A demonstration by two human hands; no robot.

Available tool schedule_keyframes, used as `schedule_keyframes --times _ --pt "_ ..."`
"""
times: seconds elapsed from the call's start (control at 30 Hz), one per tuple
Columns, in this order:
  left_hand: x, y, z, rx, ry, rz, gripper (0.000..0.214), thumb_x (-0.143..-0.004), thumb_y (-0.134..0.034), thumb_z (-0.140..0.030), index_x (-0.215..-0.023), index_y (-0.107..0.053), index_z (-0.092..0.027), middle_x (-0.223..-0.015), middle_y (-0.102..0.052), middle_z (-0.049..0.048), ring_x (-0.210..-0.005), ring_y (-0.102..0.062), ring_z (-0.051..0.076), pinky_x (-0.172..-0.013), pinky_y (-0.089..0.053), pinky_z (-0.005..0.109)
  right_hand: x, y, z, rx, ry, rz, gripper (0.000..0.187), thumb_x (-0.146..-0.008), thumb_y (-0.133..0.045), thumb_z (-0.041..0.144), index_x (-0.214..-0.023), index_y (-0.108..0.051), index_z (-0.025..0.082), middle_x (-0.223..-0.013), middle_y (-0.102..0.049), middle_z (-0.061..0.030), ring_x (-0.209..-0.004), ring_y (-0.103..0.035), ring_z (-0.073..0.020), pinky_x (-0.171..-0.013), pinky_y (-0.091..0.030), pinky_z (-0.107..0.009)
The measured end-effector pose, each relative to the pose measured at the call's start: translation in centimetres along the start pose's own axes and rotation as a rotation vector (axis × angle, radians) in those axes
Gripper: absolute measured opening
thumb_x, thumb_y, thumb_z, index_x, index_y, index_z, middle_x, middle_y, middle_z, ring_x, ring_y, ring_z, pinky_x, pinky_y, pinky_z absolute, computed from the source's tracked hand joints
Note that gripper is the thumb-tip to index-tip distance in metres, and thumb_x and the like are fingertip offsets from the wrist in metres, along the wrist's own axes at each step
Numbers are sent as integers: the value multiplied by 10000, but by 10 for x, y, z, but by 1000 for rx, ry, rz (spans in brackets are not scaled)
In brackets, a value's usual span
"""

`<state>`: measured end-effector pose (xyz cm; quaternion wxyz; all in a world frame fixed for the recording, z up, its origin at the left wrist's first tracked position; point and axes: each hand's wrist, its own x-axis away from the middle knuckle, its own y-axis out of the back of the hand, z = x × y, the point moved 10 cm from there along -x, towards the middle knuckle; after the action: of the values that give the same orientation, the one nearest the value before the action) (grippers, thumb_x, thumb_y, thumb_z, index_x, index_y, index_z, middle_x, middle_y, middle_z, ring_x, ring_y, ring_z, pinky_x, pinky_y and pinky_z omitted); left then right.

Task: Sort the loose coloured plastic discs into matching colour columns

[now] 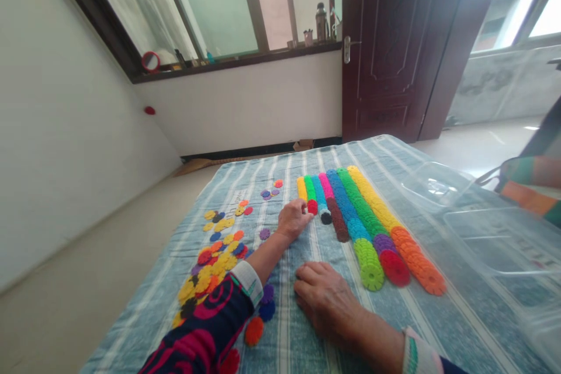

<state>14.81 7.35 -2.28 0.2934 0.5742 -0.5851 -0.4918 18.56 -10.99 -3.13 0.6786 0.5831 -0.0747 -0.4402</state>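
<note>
So the left hand (294,219) is reaching out over the striped sheet (289,310), thumb and fingers drawn together in a kind of pinch right by the red end (312,207) of the green row (310,187). Can't really tell if there's a disc in that pinch, the fingertips hide it. The short yellow row (302,188) sits just beyond the knuckles. Right hand (326,298) is just lying on the sheet nearer the wearer, fingers loosely curled, palm down; nothing shows in it, but can't tell what's under the palm. The rows are all overlapping plastic discs laid side by side, shorter ones at the left, longer ones at the right: there's a pink-and-brown row (337,219), one that ends in lime (371,274), one ending purple then red, and the far-right one goes yellow to orange (416,257). Left of the arm there's a messy loose pile (210,269), mostly yellow with orange, red, blue and purple mixed in, plus a few strays, like a purple disc (265,234) near the left wrist. Clear tubs (504,239) sit off to the right, and a dark red door (390,41) stands behind.
</note>
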Motion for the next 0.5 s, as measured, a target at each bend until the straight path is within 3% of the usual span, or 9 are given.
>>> schedule_keyframes --times 0.5 --pt "-2 -3 -8 -9 20 15 69 -760 -651 -240 -801 -635 -187 -772 -651 5 -727 -584 152 -655 -370 258 1 3 1 0 8 -21 107 -886 -575 149 -787 -566 190 -861 -613 -25 -838 -541 -194 -738 -386 -314"
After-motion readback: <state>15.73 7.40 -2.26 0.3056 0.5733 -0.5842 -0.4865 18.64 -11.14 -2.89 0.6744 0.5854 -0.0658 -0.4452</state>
